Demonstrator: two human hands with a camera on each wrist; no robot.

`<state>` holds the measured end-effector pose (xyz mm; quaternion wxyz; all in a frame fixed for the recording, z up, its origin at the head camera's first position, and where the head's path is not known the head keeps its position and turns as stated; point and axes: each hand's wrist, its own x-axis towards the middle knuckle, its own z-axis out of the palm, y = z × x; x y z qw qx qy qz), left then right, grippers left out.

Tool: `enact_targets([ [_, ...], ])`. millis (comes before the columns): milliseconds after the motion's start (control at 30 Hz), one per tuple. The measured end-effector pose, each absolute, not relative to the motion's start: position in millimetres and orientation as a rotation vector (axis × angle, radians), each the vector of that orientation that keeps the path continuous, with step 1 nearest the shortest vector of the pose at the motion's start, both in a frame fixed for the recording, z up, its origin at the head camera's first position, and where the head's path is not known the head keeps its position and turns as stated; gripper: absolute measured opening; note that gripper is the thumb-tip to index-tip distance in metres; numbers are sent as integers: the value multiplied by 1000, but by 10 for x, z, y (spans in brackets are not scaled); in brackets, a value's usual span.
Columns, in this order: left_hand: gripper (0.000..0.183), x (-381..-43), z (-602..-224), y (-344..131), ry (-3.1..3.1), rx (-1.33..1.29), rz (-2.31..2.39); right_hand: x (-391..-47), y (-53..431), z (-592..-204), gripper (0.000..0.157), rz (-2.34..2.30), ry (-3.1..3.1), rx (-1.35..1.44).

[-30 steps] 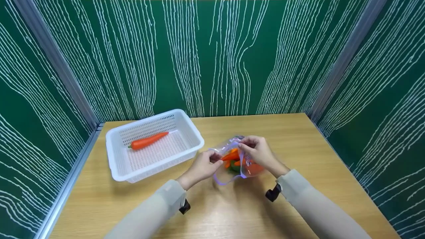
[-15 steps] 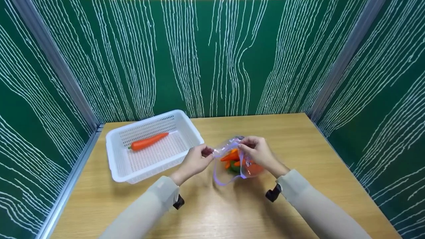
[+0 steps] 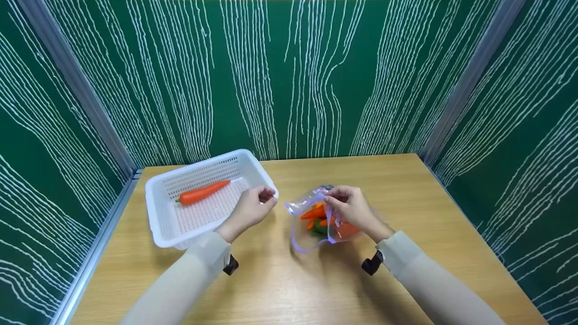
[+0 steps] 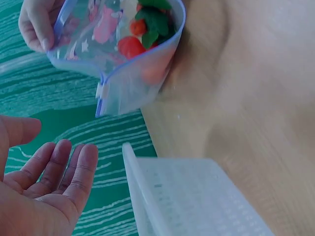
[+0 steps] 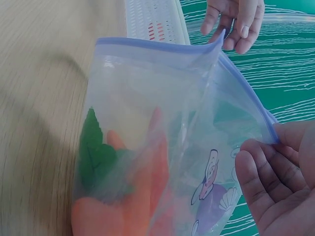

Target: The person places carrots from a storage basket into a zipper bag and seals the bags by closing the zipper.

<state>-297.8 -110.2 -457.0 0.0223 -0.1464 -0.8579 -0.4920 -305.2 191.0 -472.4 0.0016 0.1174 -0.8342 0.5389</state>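
My right hand [image 3: 352, 205] pinches the purple rim of a clear zip bag [image 3: 293, 234] that stands on the table with its mouth spread. In the right wrist view, orange-red vegetables [image 5: 138, 196] and a green leafy piece [image 5: 91, 147] show through its printed side. A white slider [image 4: 102, 91] sits at the bag's corner in the left wrist view. My left hand [image 3: 250, 207], holding nothing, is over the near right rim of the white basket [image 3: 151, 216]; its fingers [image 4: 81, 172] are loosely bent and apart from the thumb. One carrot [image 3: 203, 192] lies inside the basket.
The wooden table [image 3: 280, 289] carries the basket at left and the bag right of centre. Green panels [image 3: 180, 90] with white wavy lines enclose the back and sides, with metal posts [image 3: 469, 81] at the corners.
My left hand has let go of the bag's rim and moved left to the basket. The right hand keeps its pinch, and the bag stays in place with its mouth spread.
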Motion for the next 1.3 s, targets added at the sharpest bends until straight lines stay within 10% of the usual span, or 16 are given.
enact_targets([
  [1300,31,-3282,-4439,-2133,-2799,-209,-1398,-3061,1912,-4735,14,1676,-2631,377],
])
